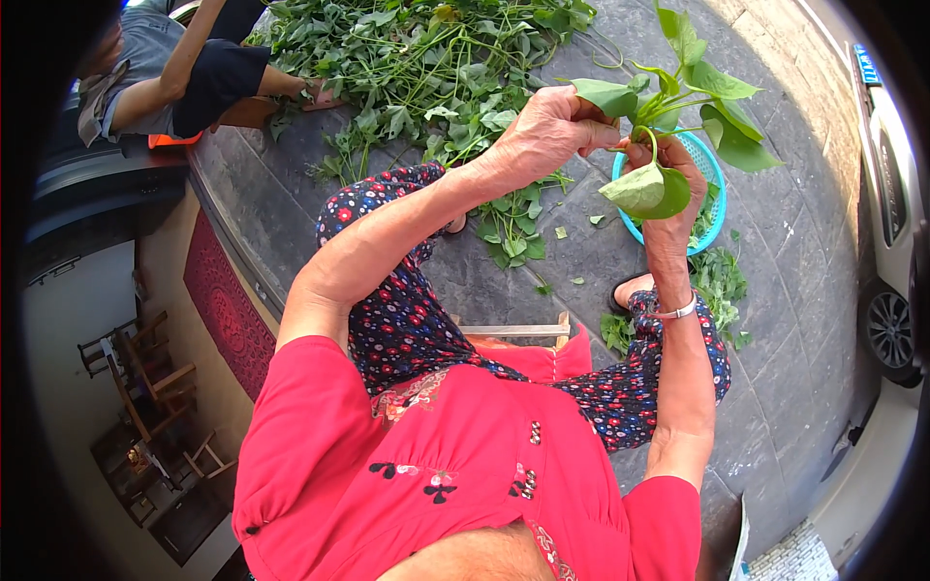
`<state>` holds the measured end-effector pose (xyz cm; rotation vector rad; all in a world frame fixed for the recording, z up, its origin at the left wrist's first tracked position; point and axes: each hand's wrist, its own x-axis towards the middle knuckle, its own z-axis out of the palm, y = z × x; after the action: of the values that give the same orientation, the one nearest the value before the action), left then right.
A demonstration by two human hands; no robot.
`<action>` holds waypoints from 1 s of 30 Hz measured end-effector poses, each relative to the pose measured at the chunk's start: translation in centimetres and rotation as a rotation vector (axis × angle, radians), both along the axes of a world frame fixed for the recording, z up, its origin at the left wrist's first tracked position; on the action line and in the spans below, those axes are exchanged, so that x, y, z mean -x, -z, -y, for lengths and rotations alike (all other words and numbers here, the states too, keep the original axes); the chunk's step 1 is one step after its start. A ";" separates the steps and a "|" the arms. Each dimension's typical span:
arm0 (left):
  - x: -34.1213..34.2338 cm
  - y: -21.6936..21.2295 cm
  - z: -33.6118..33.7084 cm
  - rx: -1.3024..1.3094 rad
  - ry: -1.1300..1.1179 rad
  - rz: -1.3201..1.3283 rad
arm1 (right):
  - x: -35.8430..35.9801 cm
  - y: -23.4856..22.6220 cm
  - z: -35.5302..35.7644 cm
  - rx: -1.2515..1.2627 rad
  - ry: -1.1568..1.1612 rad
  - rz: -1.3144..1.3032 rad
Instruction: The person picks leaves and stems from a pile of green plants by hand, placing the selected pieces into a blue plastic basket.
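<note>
A leafy green vine sprig [668,102] is held up between my two hands, its broad leaves fanning out to the upper right. My left hand [552,136] pinches the stem end from the left, fingertips pressed together. Close beside it, my right hand [666,184] is closed around the same sprig, with a leaf drooping over its fingers. Beneath and behind my right hand stands a light blue plastic basket [718,218] with some green pieces inside; my hand covers part of it.
A large heap of cut vines [436,73] spreads over the grey paving ahead. Smaller leaf piles [719,290] lie by my feet. Another person [155,97] sits at the upper left. A white car [886,194] stands at right, a red mat [225,300] at left.
</note>
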<state>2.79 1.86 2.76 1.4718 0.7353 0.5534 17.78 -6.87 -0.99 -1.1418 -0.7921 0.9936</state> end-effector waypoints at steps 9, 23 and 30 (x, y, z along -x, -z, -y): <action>-0.4 0.4 1.1 -0.137 0.097 -0.029 | -1.2 0.1 -0.5 -0.003 0.179 0.034; -0.8 0.6 0.7 0.114 -0.164 0.424 | -0.1 -1.6 -0.3 -0.053 0.235 0.335; -1.0 -0.3 0.6 0.044 -0.141 0.358 | -0.9 -0.4 0.0 -0.119 0.200 0.411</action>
<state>3.74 1.27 3.05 1.2408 0.5662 0.8769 18.72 -6.89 -0.57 -1.3111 -1.0256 0.5431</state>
